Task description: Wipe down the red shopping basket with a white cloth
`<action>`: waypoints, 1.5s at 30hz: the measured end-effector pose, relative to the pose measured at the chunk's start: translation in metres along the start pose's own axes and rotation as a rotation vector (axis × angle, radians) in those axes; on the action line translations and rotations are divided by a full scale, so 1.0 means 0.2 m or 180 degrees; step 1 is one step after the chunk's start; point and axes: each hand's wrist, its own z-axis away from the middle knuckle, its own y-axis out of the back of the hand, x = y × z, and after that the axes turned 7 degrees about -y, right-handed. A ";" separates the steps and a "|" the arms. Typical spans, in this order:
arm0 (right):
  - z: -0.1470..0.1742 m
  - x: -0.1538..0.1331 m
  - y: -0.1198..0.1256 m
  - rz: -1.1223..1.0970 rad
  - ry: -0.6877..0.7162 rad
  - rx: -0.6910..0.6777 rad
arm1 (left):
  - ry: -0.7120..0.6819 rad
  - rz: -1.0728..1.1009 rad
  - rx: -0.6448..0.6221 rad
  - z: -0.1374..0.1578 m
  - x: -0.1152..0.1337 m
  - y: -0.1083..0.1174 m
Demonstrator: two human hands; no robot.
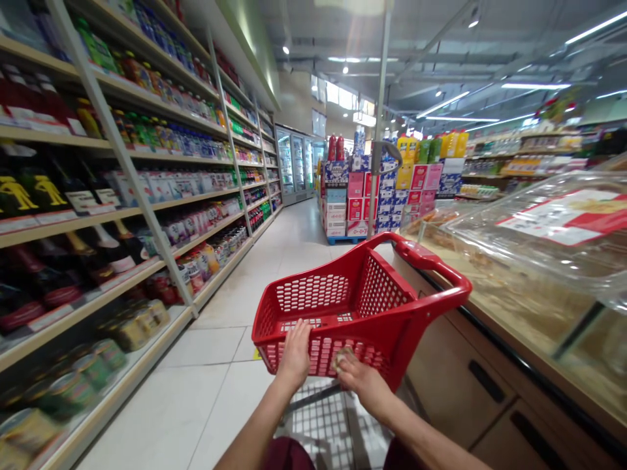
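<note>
A red plastic shopping cart (337,313) with a perforated basket stands sideways in front of me, its handle to the right. My left hand (295,352) grips the near rim of the basket, fingers over the edge. Against the outside of the near wall, my right hand (360,377) presses a small crumpled, pale brownish cloth (344,354). The fingers of that hand are closed around the cloth, which is partly hidden. Only the perforated floor shows inside the basket.
Tall shelves (186,189) of bottles and cans line the left side. A bakery counter (539,281) with clear covers stands close on the right. Stacked drink cartons (382,196) on a blue pallet and glass-door fridges (294,163) are farther ahead. The floor (210,378) is pale tile.
</note>
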 end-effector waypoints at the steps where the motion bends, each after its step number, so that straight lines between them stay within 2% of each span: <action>1: 0.00 0.00 0.01 0.0014 -0.0058 -0.0032 | 0.0024 -0.0079 0.0010 -0.01 0.02 0.00; 6: -0.18 0.03 0.11 0.0243 -0.0416 0.0188 | -0.0031 -0.0523 -0.0061 -0.06 0.15 -0.01; 11: -0.29 0.10 0.04 0.0881 -0.0508 -0.0265 | -0.0056 -0.0911 -0.0323 -0.09 0.19 -0.02; 13: -0.28 0.15 0.07 0.0930 -0.0470 -0.0488 | -0.0084 -0.0991 -0.0379 -0.10 0.18 -0.02; 15: -0.23 0.25 0.18 0.0955 -0.0481 -0.0574 | -0.0068 -0.1024 -0.0393 -0.10 0.17 -0.02; 18: -0.13 0.44 0.42 0.1259 -0.0725 -0.0213 | -0.0091 -0.0998 -0.0329 -0.09 0.17 -0.04; 20: -0.06 0.54 0.52 0.1514 -0.1006 0.0162 | -0.0119 -0.0974 -0.0239 -0.09 0.18 -0.06; 23: -0.01 0.54 0.50 0.1659 -0.1205 0.0562 | -0.0161 -0.0943 -0.0098 -0.07 0.19 -0.09; 25: -0.01 0.49 0.44 0.1510 -0.0985 0.0506 | -0.0184 -0.0932 -0.0050 -0.06 0.20 -0.10; 27: 0.00 0.47 0.43 0.1349 -0.0790 0.0342 | -0.0189 -0.0928 -0.0023 -0.06 0.20 -0.09; 29: 0.01 0.52 0.50 0.1378 -0.0898 0.0330 | -0.0219 -0.0912 -0.0002 -0.06 0.20 -0.09; 32: 0.05 0.66 0.68 0.1727 -0.1461 0.0612 | -0.0251 -0.0886 0.0025 -0.05 0.19 -0.09; 34: 0.07 0.69 0.72 0.1857 -0.1658 0.0791 | -0.0217 -0.0886 0.0051 -0.05 0.19 -0.09; 35: 0.07 0.67 0.70 0.1833 -0.1603 0.0814 | -0.0195 -0.0888 0.0067 -0.05 0.19 -0.10; 38: 0.06 0.58 0.59 0.1539 -0.1075 0.0596 | -0.0200 -0.0882 0.0075 -0.06 0.19 -0.10; 40: 0.06 0.56 0.57 0.1499 -0.1008 0.0487 | -0.0219 -0.0882 0.0056 -0.06 0.19 -0.09; 44: 0.09 0.63 0.66 0.1900 -0.1758 0.0845 | -0.0225 -0.0899 0.0015 -0.06 0.21 -0.07; 45: 0.09 0.64 0.67 0.1912 -0.1808 0.0907 | -0.0213 -0.0905 -0.0002 -0.06 0.21 -0.06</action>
